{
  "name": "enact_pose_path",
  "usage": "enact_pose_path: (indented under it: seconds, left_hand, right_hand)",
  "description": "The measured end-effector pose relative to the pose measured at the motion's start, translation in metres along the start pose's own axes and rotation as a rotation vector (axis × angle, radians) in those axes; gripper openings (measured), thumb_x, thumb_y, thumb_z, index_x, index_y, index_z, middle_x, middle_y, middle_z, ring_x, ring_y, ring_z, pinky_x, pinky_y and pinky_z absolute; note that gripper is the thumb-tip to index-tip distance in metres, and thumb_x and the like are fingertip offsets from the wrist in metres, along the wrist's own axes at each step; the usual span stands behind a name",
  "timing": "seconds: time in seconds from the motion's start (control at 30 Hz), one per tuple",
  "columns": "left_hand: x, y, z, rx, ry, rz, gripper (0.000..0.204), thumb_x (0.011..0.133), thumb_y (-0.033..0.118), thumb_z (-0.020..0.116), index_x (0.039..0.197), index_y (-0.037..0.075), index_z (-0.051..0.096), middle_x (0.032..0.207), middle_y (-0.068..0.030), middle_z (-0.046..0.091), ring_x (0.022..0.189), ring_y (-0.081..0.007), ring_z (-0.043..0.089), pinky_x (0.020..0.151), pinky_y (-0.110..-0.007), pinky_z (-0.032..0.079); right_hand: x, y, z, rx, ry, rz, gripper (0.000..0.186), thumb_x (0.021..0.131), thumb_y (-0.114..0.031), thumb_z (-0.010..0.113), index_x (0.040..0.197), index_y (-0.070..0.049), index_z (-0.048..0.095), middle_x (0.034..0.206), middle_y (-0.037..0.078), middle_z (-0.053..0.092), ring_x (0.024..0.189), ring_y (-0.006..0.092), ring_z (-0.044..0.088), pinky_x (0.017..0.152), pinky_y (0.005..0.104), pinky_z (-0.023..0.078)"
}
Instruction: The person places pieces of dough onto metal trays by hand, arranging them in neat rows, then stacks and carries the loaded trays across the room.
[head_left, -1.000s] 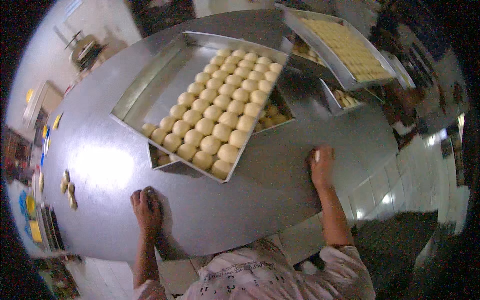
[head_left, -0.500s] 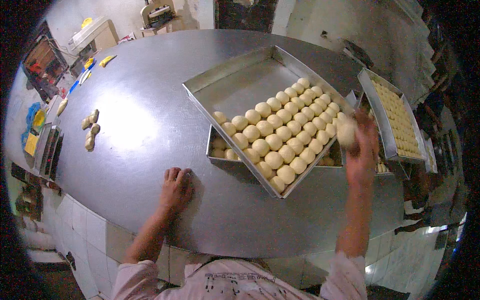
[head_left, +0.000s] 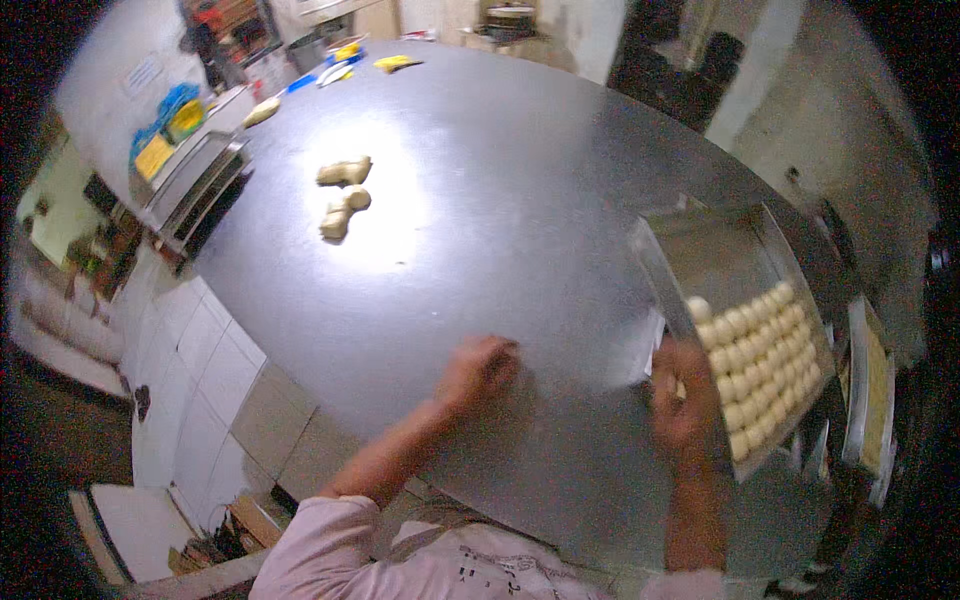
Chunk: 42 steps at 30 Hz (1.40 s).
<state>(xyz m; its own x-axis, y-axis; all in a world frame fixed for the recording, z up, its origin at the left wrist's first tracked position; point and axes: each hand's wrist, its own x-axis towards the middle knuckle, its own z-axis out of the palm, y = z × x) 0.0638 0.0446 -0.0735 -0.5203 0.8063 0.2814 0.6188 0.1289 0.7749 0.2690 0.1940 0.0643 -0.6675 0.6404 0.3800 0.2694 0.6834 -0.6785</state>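
My left hand (head_left: 482,372) rests on the metal tabletop (head_left: 480,250), its fingers curled under; anything beneath them is hidden. Beside the near left edge of a metal tray (head_left: 668,285), my right hand (head_left: 688,400) is curled too. A small pale patch shows among its fingers, but blur keeps me from telling whether it is dough in the hand or behind it. Rows of round dough balls (head_left: 755,365) fill the near part of the tray, while its far part shows bare metal. Under the tray, a second metal edge (head_left: 650,345) shows.
Several dough pieces (head_left: 345,195) lie on the far left tabletop. Another dough lump (head_left: 262,111) lies near a boxy metal device (head_left: 195,185) at the left edge. A yellow item (head_left: 397,63) sits at the far edge. Another filled tray (head_left: 868,390) stands at the right.
The view has turned left, so the trays appear farther right. My right hand has gone from the tray's right side, where it held a blurred dough ball, to the tray's left edge.
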Motion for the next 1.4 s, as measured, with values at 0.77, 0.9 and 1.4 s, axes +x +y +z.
enact_pose_path:
  seconds: [0.77,0.9,1.4]
  left_hand:
    - [0.125,-0.113,-0.124,-0.041,-0.250,-0.052,0.043,0.070,0.029,0.072,0.103,0.006,0.059,0.100,-0.0117,0.059,0.094,-0.0257,0.057,0.082,-0.037,0.046]
    - [0.049,0.010,-0.033,-0.211,-0.691,0.500,0.043,0.072,0.023,0.069,0.110,0.009,0.056,0.107,-0.0124,0.056,0.098,-0.0320,0.054,0.083,-0.040,0.045]
    - [0.016,0.120,0.074,-1.135,-0.330,-0.437,0.051,0.080,0.005,0.051,0.128,0.008,0.035,0.113,-0.0082,0.047,0.102,-0.0192,0.046,0.089,-0.033,0.037]
  right_hand:
    - [-0.086,0.003,0.124,-0.343,-0.274,0.267,0.051,0.079,-0.031,0.058,0.125,-0.013,0.045,0.139,0.012,0.029,0.130,0.0299,0.023,0.103,0.0473,0.018]
    - [-0.082,-0.003,0.120,0.498,0.225,0.485,0.043,0.082,-0.026,0.059,0.119,-0.007,0.051,0.126,0.012,0.046,0.120,0.0253,0.039,0.098,0.0382,0.032]
    - [-0.267,0.194,-0.154,-1.143,0.338,0.587,0.044,0.079,-0.024,0.056,0.116,-0.003,0.047,0.121,0.022,0.045,0.111,0.0416,0.041,0.096,0.0531,0.029]
